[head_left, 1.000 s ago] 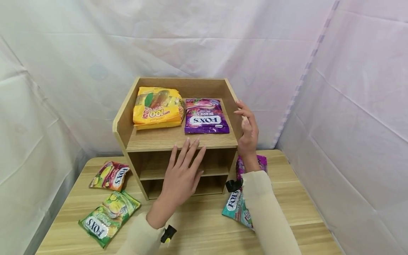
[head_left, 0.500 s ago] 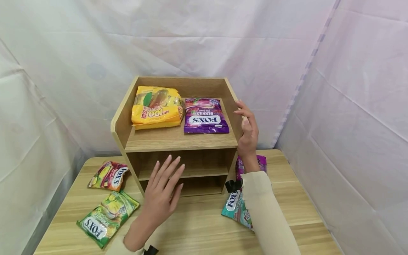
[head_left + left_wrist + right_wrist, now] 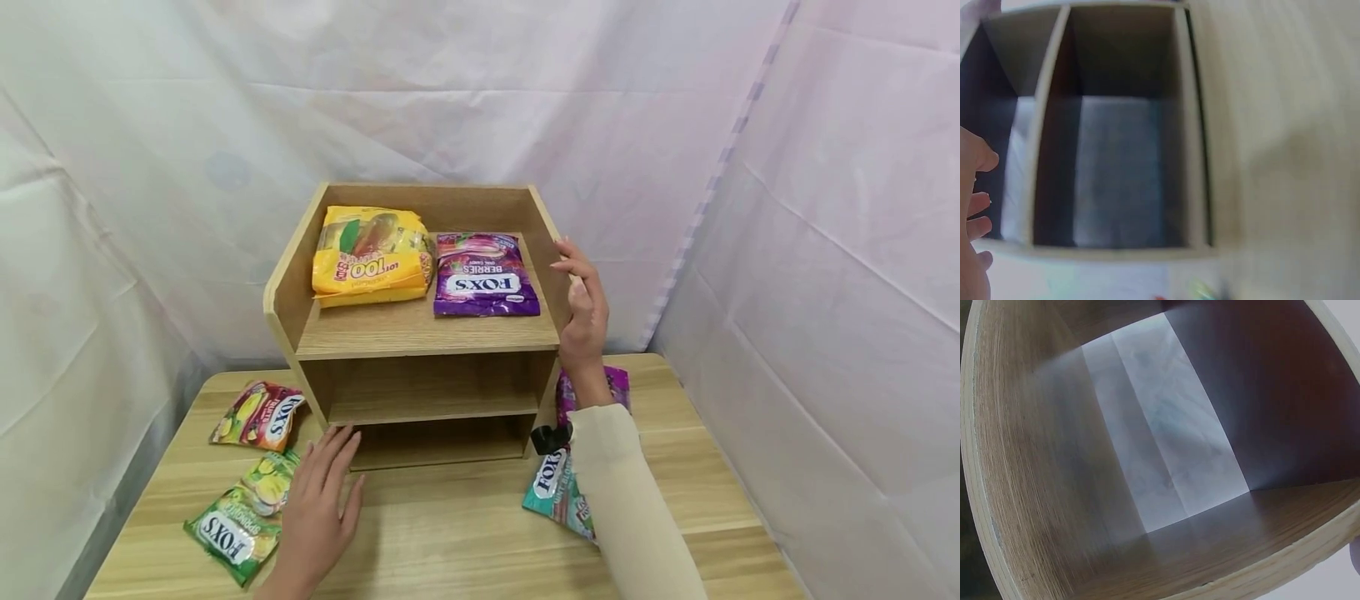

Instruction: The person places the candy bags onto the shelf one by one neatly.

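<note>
My right hand (image 3: 585,317) grips the right side panel of a small wooden shelf (image 3: 427,337), with bent fingers over its sloping edge. Low at the shelf's front left, my left hand (image 3: 318,508) holds nothing, its fingers loosely extended. It partly covers a green candy bag (image 3: 240,525) lying on the table. In the left wrist view, left-hand fingers (image 3: 979,206) show at the left border beside the compartments. A yellow candy bag (image 3: 371,258) and a purple berries candy bag (image 3: 483,275) lie side by side on the shelf's top.
A red fruits candy bag (image 3: 258,415) lies left of the shelf on the wooden table (image 3: 450,542). To the right, a teal mint candy bag (image 3: 558,492) and a magenta bag (image 3: 617,385) are partly hidden by the right arm. White fabric walls (image 3: 480,100) surround the table.
My left hand has moved from the shelf's front edge down and left, to beside the green bag. The right hand keeps its place on the side panel.
</note>
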Motion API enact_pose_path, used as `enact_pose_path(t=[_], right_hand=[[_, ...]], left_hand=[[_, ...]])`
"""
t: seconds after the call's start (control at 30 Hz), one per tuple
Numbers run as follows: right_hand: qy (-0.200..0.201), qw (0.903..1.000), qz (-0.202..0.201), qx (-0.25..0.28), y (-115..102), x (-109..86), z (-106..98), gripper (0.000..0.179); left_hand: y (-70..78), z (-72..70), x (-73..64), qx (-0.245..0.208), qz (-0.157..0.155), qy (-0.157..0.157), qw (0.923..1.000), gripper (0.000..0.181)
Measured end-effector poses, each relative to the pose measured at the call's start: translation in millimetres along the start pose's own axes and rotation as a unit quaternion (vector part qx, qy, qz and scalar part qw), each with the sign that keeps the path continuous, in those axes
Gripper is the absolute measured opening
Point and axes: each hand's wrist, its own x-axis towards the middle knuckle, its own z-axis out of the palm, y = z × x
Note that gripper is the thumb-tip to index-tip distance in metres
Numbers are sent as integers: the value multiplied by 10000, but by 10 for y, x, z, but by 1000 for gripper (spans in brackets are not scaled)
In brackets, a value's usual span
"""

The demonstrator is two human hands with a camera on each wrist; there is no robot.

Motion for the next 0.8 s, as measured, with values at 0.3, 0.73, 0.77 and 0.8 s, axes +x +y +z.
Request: enact_pose_path(t=[0.3,0.73,0.77,0.8], right_hand=[[-36,10000,-65,42,-1,24,-8,38],[-14,10000,2,66,-1,6,-6,37],[-17,10000,9,86,-1,3,-5,37],[-15,10000,24,93,-3,-1,-5,37]], left_hand=[[-332,50,-467,566,-759,-241,9952,69],[-661,-3,-670,1252,-2258,-1150,9592,67],[-669,-2,-684,1259,-2374,-1213,9556,68],[-683,0,-694,1271,-2466,-1278,9522,68]])
